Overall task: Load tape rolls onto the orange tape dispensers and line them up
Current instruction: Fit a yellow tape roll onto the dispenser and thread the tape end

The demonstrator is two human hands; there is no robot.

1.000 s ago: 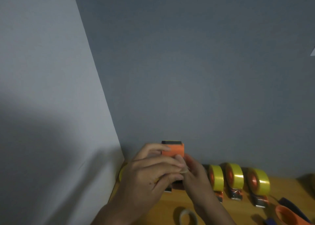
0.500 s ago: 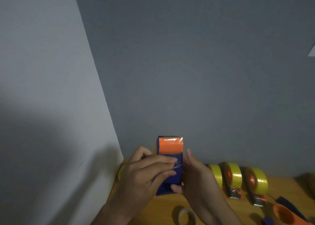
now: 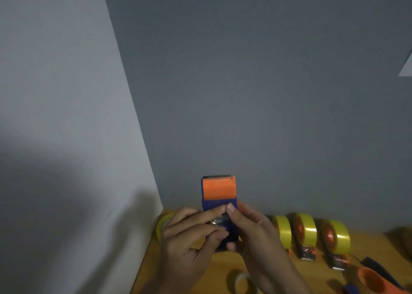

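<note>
Change since earlier frame: the dispenser [image 3: 219, 204] has been tipped so its orange plate and dark serrated edge now face the camera at the top; the fingertips of both hands have closed in on its middle.
Task item location: held in the air above the near-left part of the wooden table [image 3: 276, 269], in front of the grey wall, left of the loaded row.
Left hand [image 3: 189, 238]: fingers curled round the left side of the blue body, index fingertip pressed to the front face.
Right hand [image 3: 249, 229]: fingers curled round the right side, thumb on the front, pinching at a shiny strip of tape [image 3: 219, 221].
Loaded row: three dispensers with yellow rolls [image 3: 308, 232] stand side by side at the far right of the table, against the wall.
Spare stock: a yellow roll [image 3: 163, 225] lies at the far left corner, partly hidden; a pale tape roll [image 3: 244, 282] lies near the bottom edge.
Unloaded unit: an orange and blue dispenser [image 3: 374, 280] lies at the near right.
Handling, body: judged light, rigid plastic; best taken by the flat blue sides.
Handling, blade: the serrated top edge probably cuts; keep fingers below the orange plate.
Handling, tape: thin, sticky, clear film; likely to fold onto itself, so pinch the free end only.
</note>
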